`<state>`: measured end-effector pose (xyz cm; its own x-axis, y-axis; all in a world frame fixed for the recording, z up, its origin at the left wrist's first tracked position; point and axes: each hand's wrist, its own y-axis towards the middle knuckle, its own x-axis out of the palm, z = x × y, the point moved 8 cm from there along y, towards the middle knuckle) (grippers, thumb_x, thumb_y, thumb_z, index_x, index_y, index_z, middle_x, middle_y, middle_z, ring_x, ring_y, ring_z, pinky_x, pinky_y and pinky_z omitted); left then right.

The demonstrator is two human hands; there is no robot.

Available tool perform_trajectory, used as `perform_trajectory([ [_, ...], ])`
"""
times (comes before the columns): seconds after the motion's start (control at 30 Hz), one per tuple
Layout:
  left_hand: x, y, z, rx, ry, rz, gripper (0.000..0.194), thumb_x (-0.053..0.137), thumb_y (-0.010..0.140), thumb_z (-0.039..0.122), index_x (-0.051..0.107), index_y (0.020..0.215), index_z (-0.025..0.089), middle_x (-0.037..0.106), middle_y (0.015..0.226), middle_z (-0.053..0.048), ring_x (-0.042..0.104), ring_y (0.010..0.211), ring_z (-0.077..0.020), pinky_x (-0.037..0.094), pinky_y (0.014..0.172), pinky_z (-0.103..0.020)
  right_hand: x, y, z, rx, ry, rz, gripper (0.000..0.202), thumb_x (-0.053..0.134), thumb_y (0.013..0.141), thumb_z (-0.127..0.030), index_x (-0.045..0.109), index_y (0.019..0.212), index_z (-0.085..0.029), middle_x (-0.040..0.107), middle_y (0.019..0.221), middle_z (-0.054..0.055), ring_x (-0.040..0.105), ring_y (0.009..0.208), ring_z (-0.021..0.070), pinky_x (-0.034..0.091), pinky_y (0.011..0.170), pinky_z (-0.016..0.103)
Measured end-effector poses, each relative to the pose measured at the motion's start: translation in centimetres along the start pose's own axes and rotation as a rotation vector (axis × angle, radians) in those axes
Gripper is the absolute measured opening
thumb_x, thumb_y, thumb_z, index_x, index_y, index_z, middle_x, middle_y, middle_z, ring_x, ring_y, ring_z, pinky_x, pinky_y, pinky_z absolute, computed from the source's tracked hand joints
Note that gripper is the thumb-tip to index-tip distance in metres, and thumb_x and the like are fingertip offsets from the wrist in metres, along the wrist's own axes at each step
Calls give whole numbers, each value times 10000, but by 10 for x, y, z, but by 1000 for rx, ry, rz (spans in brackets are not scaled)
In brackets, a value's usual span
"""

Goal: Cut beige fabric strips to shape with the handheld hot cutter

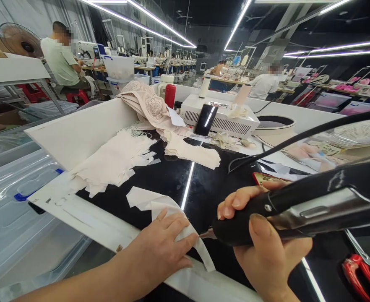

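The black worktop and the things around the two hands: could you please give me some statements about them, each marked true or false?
1. The right hand grips a black handheld tool. True.
2. The left hand is raised well above the fabric. False: it rests on a pale fabric piece.
3. The tool's metal tip is at the edge of that piece. True.
4. The phone lies flat beside the scissors. False: it stands tilted in front of the white vented box.
5. The scissors have blue handles. False: their handles are red.
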<state>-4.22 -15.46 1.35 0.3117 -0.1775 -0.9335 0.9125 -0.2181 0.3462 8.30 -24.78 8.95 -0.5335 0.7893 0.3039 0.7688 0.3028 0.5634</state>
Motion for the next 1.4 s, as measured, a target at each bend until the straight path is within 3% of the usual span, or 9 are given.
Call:
perform_trajectory([
  [0.3,9,-3,0,-3,12,45,572,855,902,514,635,1323,195,674,1324,-138,635,1306,-310,519,1138,-527,2,10,2,18,34,94,419,868,811,-357,605,1124,-263,663,746,-53,596,573,151,580,518,297],
  [0.67,8,-1,-2,-27,-20,153,642,938,797,519,650,1272,197,649,1239,-133,624,1240,-323,497,1132,-513,10,13,10,46,3,81,360,845,810,-293,608,1077,-250,672,721,-51,605,559,160,549,502,300],
  [0.9,5,-1,-2,-45,-34,207,567,951,783,504,678,1182,208,647,1191,-130,627,1188,-330,523,1071,-495,10,17,10,13,-2,102,368,830,789,-301,617,1085,-258,651,706,-60,590,545,159,544,493,304],
  [1.4,16,-3,-3,-65,-66,199,531,907,835,515,679,1206,211,623,1165,-116,596,1184,-331,496,1076,-512,19,22,16,1,15,81,363,815,793,-264,607,1090,-252,649,711,-56,598,553,157,544,495,293],
])
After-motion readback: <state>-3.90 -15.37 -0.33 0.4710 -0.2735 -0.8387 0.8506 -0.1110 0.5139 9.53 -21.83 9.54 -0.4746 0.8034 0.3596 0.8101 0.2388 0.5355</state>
